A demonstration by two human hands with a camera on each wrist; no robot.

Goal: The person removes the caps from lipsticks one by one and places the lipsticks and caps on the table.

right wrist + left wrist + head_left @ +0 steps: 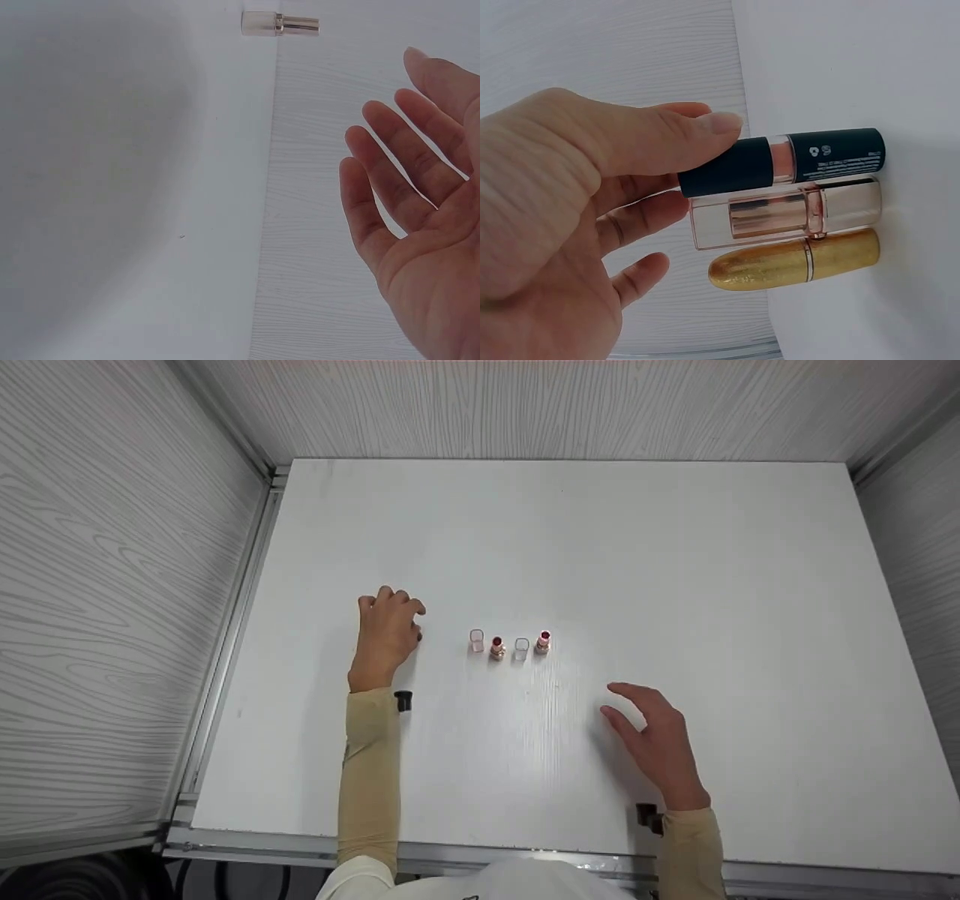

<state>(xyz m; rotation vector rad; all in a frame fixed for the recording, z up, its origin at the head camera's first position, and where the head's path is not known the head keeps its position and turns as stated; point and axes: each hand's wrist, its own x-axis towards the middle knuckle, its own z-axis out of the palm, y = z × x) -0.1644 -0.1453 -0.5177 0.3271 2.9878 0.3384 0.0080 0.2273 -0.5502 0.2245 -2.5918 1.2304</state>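
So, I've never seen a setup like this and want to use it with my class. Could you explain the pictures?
There is no robot, just one person working bare-handed. The wide picture is taken from the head, looking down; the other two are taken from the wrists. On the white table stand, from left to right, a clear cap, an open lipstick, a second clear cap and a second open lipstick. The left hand pinches a dark tube; its wrist picture shows a clear-capped tube and a gold tube beside it. The right hand holds nothing.
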